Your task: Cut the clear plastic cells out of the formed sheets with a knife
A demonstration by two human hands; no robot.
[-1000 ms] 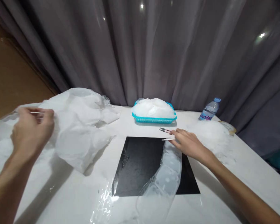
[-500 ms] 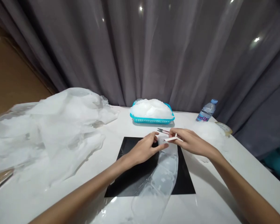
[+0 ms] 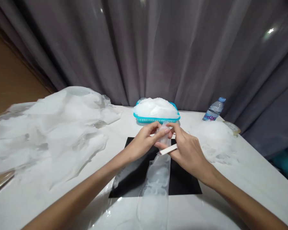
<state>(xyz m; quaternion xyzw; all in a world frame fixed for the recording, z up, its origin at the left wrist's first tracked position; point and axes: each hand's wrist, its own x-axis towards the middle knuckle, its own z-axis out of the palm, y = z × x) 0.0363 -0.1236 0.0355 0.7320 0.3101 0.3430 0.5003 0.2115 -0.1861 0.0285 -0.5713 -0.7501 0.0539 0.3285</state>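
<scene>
A long translucent plastic strip [image 3: 156, 182], marked off into pouch-like sections, runs from the near table edge up over a black mat [image 3: 134, 179]. My left hand [image 3: 150, 137] pinches the strip's far end between thumb and fingers. Close beside it, my right hand [image 3: 186, 150] has its fingertips on the same end. Tucked in that right hand are small thread snips [image 3: 168, 149]; a white handle part sticks out below the fingers, and the blades are hidden.
White fluffy filling heaps a turquoise basket [image 3: 156, 120] behind the mat. Another fluffy pile [image 3: 217, 140] lies right, near a tilted water bottle [image 3: 214, 110] and a tape roll [image 3: 232, 127]. Crumpled white sheeting [image 3: 62, 134] covers the left side. A grey curtain [image 3: 158, 48] hangs behind.
My hands have come together at the strip's far end, and my left fingers have closed on it. The snips have turned in my right hand. The strip has shifted left and lies straighter.
</scene>
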